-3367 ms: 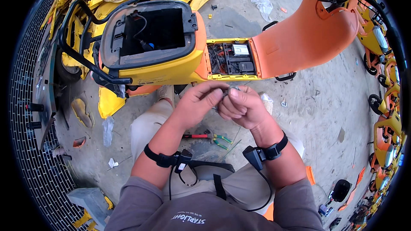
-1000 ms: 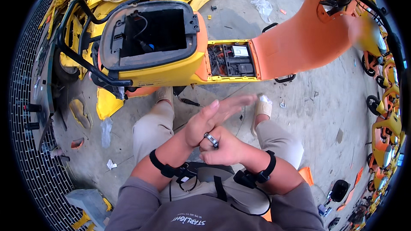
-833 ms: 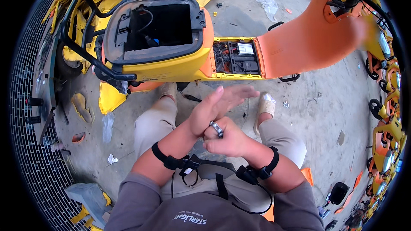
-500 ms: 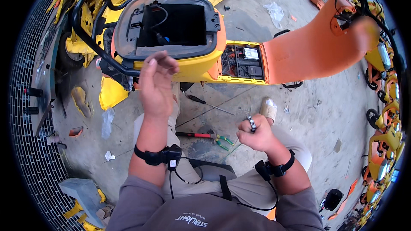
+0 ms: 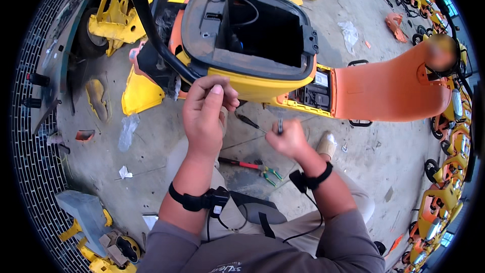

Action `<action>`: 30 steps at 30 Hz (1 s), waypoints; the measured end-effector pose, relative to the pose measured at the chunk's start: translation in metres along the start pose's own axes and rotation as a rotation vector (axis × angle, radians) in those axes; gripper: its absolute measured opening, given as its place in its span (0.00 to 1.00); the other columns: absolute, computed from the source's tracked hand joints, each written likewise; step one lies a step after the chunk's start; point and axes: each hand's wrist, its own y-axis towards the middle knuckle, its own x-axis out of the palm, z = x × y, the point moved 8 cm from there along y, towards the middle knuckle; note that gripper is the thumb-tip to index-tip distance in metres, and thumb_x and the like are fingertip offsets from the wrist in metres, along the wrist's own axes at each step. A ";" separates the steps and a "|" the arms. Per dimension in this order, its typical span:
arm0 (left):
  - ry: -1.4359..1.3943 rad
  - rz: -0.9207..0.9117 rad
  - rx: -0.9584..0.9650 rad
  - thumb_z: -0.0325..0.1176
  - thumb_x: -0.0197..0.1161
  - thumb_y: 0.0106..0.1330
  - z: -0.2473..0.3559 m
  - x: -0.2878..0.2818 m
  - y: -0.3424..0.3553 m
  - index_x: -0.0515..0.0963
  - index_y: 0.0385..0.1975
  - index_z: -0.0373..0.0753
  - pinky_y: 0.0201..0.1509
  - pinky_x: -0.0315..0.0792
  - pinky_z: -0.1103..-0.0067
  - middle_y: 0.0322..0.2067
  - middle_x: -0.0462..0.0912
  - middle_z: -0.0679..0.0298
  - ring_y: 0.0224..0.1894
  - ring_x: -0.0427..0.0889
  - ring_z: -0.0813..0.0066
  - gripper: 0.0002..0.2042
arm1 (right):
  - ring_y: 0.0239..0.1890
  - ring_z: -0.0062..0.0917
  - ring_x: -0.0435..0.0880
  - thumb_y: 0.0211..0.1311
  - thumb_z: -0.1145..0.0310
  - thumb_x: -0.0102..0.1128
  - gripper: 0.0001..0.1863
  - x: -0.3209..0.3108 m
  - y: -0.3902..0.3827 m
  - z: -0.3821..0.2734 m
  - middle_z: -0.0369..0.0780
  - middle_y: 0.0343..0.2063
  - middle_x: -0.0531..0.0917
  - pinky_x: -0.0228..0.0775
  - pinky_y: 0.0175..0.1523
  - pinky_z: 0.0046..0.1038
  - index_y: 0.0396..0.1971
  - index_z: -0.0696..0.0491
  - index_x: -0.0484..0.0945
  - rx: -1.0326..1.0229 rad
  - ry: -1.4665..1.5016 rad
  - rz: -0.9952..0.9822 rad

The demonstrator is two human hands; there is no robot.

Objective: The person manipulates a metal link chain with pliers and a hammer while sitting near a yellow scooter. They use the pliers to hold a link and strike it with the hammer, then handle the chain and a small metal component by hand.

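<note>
Yellow scooter body point(image 5: 262, 78): left hand point(image 5: 207, 116) gripping its rim; right hand point(image 5: 288, 139) pinching 1 small metal tool point(image 5: 280, 126).

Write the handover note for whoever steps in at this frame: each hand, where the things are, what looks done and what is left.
Left hand: fingers curled at the lower rim of the scooter body, by the black frame tube; whether it grips anything is unclear.
Right hand: shut on a small dark metal part, raised in front of the knees.
Things: seat compartment is open, orange panel to the right. Red-handled pliers and a black-handled screwdriver lie on the concrete floor.
Done: compartment exposed, part in hand.
Left: the part is not fitted anywhere yet; tools are still out.
</note>
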 end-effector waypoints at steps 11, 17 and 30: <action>0.120 0.016 0.037 0.29 0.53 0.75 0.008 -0.005 -0.012 0.76 0.47 0.35 0.38 0.73 0.84 0.33 0.81 0.66 0.32 0.79 0.83 0.08 | 0.16 0.44 0.79 0.49 0.64 0.63 0.12 0.030 -0.004 -0.018 0.48 0.12 0.76 0.73 0.24 0.40 0.12 0.53 0.78 -0.029 -0.124 -0.103; 0.103 0.035 0.067 0.29 0.53 0.75 0.014 -0.011 -0.011 0.77 0.46 0.35 0.38 0.73 0.85 0.32 0.81 0.67 0.32 0.78 0.84 0.08 | 0.16 0.42 0.78 0.49 0.65 0.64 0.12 0.031 -0.003 -0.045 0.49 0.12 0.75 0.72 0.25 0.39 0.14 0.56 0.76 -0.051 0.043 -0.095; 0.078 0.050 0.078 0.29 0.53 0.76 0.024 -0.024 -0.013 0.77 0.47 0.35 0.38 0.73 0.86 0.32 0.80 0.67 0.32 0.77 0.85 0.08 | 0.15 0.40 0.77 0.50 0.66 0.62 0.11 0.050 0.001 -0.047 0.47 0.12 0.75 0.70 0.23 0.37 0.14 0.54 0.75 -0.223 0.006 -0.023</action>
